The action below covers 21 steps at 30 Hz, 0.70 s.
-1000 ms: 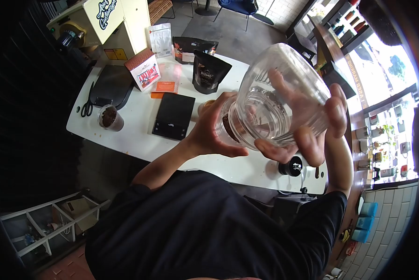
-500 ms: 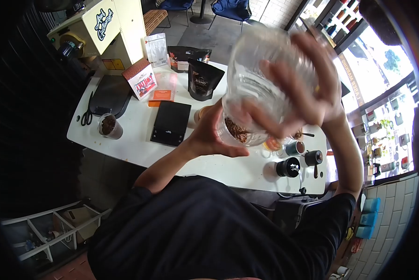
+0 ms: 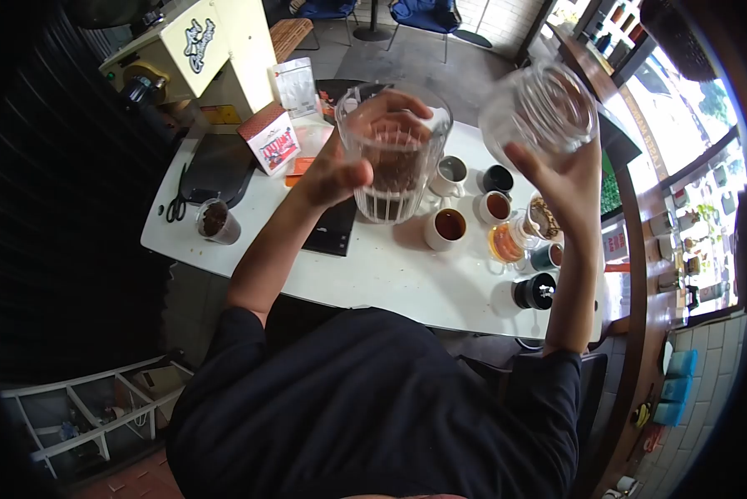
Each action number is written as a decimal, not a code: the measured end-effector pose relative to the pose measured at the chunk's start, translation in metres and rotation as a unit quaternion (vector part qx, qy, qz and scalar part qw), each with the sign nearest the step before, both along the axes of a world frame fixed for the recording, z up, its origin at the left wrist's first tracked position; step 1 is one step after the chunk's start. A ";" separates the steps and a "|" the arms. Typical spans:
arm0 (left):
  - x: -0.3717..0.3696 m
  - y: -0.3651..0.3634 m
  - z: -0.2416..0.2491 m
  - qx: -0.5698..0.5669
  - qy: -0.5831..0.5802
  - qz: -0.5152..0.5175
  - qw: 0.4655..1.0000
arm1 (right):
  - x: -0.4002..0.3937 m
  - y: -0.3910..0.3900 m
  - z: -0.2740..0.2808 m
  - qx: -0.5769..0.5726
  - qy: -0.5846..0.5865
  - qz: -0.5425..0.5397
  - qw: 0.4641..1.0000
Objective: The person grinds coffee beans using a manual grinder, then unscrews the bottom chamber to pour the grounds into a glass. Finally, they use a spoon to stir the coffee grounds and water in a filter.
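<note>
My left hand is closed around a clear glass tumbler with a ribbed lower part, raised above the table; the fingers show through its wall. To the right, my right hand grips a clear glass vessel, slightly blurred, so its exact kind is hard to tell. Below and between the hands stand a white mug of dark reddish drink, a whitish mug, a black cup and a smaller cup of reddish drink. A glass server with amber liquid sits beside a dripper holding brown grounds.
A black hand grinder and a teal cup stand at the right. A black scale lies partly under my left arm. Farther left are a cup of dark grounds, scissors, a printed box and a white pouch.
The two glass vessels, overlapping before, are now apart: the left hand has moved up and left, the right hand slightly right. Several cups previously hidden behind them now show.
</note>
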<state>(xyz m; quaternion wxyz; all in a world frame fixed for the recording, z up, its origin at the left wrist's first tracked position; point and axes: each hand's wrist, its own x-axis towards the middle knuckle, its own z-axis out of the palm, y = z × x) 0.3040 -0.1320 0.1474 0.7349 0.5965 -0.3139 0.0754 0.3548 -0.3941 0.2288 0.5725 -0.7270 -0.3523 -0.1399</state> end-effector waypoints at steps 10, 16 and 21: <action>0.005 0.036 0.037 0.045 0.050 0.129 0.989 | -0.075 -0.018 -0.180 -0.062 0.192 -0.019 0.979; 0.006 0.035 0.010 0.037 0.041 0.239 0.969 | -0.102 -0.019 -0.250 -0.079 0.278 -0.021 0.957; -0.007 0.035 -0.020 0.049 0.003 0.251 0.967 | -0.100 -0.017 -0.280 -0.119 0.221 -0.054 0.967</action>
